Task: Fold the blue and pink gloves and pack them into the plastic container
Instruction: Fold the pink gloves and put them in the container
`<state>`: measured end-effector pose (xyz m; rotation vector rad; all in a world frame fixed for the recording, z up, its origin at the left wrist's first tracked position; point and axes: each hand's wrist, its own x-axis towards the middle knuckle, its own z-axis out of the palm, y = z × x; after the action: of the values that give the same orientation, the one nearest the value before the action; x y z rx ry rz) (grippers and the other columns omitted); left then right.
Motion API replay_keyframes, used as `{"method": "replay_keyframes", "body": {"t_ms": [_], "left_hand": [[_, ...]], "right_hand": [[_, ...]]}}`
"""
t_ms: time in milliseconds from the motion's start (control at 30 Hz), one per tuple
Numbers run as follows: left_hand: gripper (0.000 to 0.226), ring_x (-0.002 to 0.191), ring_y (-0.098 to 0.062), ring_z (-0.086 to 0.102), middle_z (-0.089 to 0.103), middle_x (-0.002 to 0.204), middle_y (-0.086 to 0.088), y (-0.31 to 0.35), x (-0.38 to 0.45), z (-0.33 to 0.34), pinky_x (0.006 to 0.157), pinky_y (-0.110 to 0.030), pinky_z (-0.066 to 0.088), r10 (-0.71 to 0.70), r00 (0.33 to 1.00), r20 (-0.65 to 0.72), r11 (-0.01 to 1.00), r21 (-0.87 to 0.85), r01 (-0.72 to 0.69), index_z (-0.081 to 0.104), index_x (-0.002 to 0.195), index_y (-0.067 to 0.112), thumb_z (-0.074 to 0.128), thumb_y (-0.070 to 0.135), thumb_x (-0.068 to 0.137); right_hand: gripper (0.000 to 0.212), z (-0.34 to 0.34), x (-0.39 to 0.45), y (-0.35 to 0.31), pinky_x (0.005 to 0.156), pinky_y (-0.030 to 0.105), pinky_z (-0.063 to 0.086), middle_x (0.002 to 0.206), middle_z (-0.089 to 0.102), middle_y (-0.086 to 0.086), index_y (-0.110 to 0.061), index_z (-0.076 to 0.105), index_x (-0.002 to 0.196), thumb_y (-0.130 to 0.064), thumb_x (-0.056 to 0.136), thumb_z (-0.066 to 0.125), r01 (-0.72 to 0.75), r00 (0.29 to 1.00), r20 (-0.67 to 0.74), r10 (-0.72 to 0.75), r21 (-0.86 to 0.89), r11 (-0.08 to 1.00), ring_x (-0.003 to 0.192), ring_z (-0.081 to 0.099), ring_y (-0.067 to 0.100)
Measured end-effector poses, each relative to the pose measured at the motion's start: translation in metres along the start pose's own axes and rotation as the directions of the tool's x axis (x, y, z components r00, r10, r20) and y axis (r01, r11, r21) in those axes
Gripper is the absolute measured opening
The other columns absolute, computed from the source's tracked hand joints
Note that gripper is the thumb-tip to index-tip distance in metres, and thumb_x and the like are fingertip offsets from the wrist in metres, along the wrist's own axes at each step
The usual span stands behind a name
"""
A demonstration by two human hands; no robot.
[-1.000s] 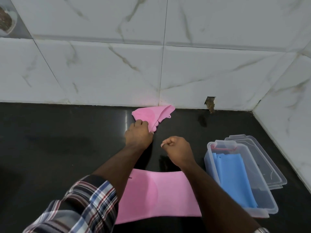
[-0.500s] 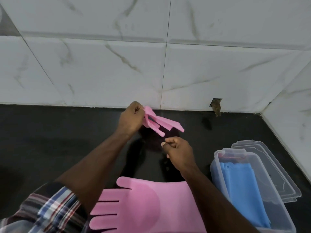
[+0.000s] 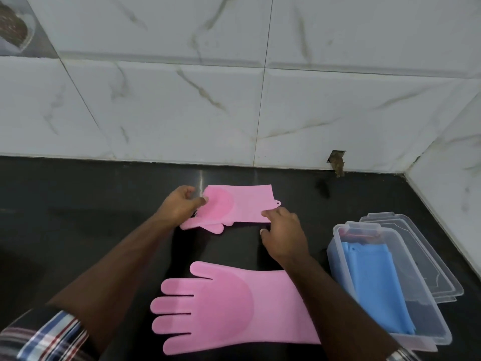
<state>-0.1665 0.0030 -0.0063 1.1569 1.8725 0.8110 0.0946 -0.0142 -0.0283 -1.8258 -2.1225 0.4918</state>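
Observation:
Two pink gloves lie on the black counter. The far pink glove is spread out sideways, its fingers folded under at the left. My left hand pinches its left edge with thumb on top. My right hand holds its cuff corner at the right. The near pink glove lies flat, fingers pointing left, partly under my right forearm. The folded blue gloves lie inside the clear plastic container at the right.
The container's clear lid lies under and behind it, close to the right wall. White marble tiles back the counter, with a chipped hole at the base. Dark counter stretches to the left.
The far pink glove, earlier bunched in my left hand above the counter, is now laid flat. My right hand has moved forward onto its cuff corner.

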Motion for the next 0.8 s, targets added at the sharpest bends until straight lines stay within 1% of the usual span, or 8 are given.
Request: {"method": "replay_keyframes", "body": {"t_ms": [33,100,200,367,433,533,700,800], "left_hand": [[0.057,0.110,-0.022,0.062,0.059,0.125,-0.001,-0.002,0.001,0.003,0.095,-0.041,0.052,-0.040,0.998,0.050,0.999,0.016,0.040,0.054,0.134,0.015,0.076,0.035,0.085],[0.045,0.105,-0.023,0.065,0.065,0.113,0.002,-0.004,0.000,0.009,0.091,-0.039,0.054,-0.048,0.990,0.135,0.998,0.033,0.044,0.060,0.116,0.022,0.080,0.036,0.078],[0.072,0.095,-0.020,0.072,0.074,0.106,-0.002,-0.004,0.007,0.015,0.086,-0.038,0.058,-0.037,0.984,0.171,0.999,-0.009,0.040,0.062,0.119,0.013,0.085,0.040,0.056],[0.037,0.090,-0.034,0.073,0.076,0.099,-0.018,0.015,0.000,0.022,0.088,-0.049,0.057,-0.113,0.930,0.349,0.946,-0.249,0.209,0.071,0.102,0.000,0.081,0.023,0.076],[0.030,0.084,-0.042,0.070,0.071,0.098,-0.030,0.021,-0.004,0.026,0.079,-0.051,0.054,-0.085,0.908,0.410,0.898,-0.364,0.248,0.064,0.097,-0.001,0.079,0.018,0.078],[0.023,0.078,-0.043,0.066,0.065,0.097,-0.030,0.025,-0.010,0.035,0.065,-0.045,0.056,-0.039,0.886,0.461,0.818,-0.495,0.294,0.056,0.098,0.004,0.071,0.014,0.084],[0.044,0.073,-0.035,0.065,0.066,0.094,-0.023,0.028,-0.013,0.032,0.062,-0.034,0.049,-0.036,0.775,0.631,0.784,-0.463,0.414,0.061,0.119,-0.002,0.059,0.030,0.088],[0.041,0.074,-0.031,0.064,0.066,0.091,-0.019,0.027,-0.008,0.016,0.067,-0.035,0.050,-0.070,0.747,0.661,0.824,-0.384,0.417,0.064,0.109,0.000,0.063,0.034,0.086]], "right_hand": [[0.046,0.000,0.005,-0.001,0.098,0.037,0.044,0.135,0.054,0.000,-0.023,0.055,0.136,-0.018,0.090,0.057,0.014,1.000,0.017,-0.013,-0.031,0.999,0.121,0.045,0.025],[0.045,0.004,0.014,-0.003,0.099,0.038,0.044,0.137,0.053,0.001,-0.022,0.055,0.136,-0.016,0.091,0.054,0.032,0.997,0.077,-0.028,-0.057,0.998,0.122,0.045,0.027],[0.038,0.011,0.021,-0.006,0.093,0.040,0.049,0.127,0.057,0.003,-0.023,0.062,0.128,-0.018,0.092,0.052,0.032,0.991,0.129,-0.025,-0.054,0.998,0.116,0.053,0.027],[0.027,0.012,0.024,-0.004,0.068,0.032,0.043,0.104,0.058,0.000,-0.021,0.064,0.102,-0.009,0.086,0.046,0.029,0.997,0.076,-0.019,-0.130,0.991,0.101,0.054,0.026],[0.023,0.011,0.023,-0.001,0.070,0.033,0.043,0.108,0.059,0.000,-0.021,0.063,0.106,-0.014,0.088,0.051,0.037,0.996,0.082,-0.028,-0.105,0.994,0.103,0.053,0.026],[0.035,0.010,0.019,0.000,0.085,0.037,0.048,0.120,0.056,-0.002,-0.024,0.063,0.122,-0.036,0.089,0.060,0.050,0.989,0.146,-0.038,-0.074,0.996,0.113,0.051,0.024],[0.024,0.008,0.013,-0.001,0.075,0.036,0.048,0.110,0.056,0.003,-0.021,0.066,0.110,-0.022,0.093,0.050,0.112,0.989,0.111,-0.093,-0.174,0.978,0.103,0.053,0.026],[0.025,0.005,0.009,-0.002,0.072,0.035,0.046,0.107,0.055,0.003,-0.017,0.063,0.104,-0.011,0.088,0.044,0.144,0.985,0.127,-0.115,-0.245,0.959,0.101,0.052,0.027]]}}
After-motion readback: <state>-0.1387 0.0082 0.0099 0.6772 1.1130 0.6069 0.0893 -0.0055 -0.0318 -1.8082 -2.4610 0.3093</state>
